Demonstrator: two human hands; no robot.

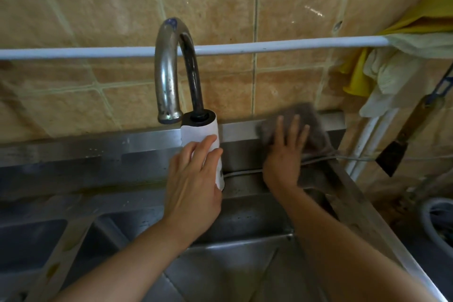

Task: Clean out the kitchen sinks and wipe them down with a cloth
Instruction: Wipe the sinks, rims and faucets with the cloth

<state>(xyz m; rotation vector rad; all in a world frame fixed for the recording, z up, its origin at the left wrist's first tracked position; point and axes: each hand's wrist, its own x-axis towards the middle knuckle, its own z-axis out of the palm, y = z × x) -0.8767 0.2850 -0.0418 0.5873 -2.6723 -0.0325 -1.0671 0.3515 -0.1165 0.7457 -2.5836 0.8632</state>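
Note:
My right hand [285,152] presses a grey-brown cloth [307,120] flat against the back ledge of the steel sink [245,218], fingers spread and straight. My left hand [193,186] grips the white cylindrical body [199,130] at the foot of the curved metal tap [171,68], fingers wrapped around it. The cloth is blurred. Part of it hangs down over the sink's back wall beside my right wrist.
A second sink basin [36,240] lies at the left. A white rail [269,47] runs along the tiled wall; yellow and white gloves [382,73] hang at its right end. A thin cable [355,158] crosses the right rim. A bucket [436,223] stands at the right.

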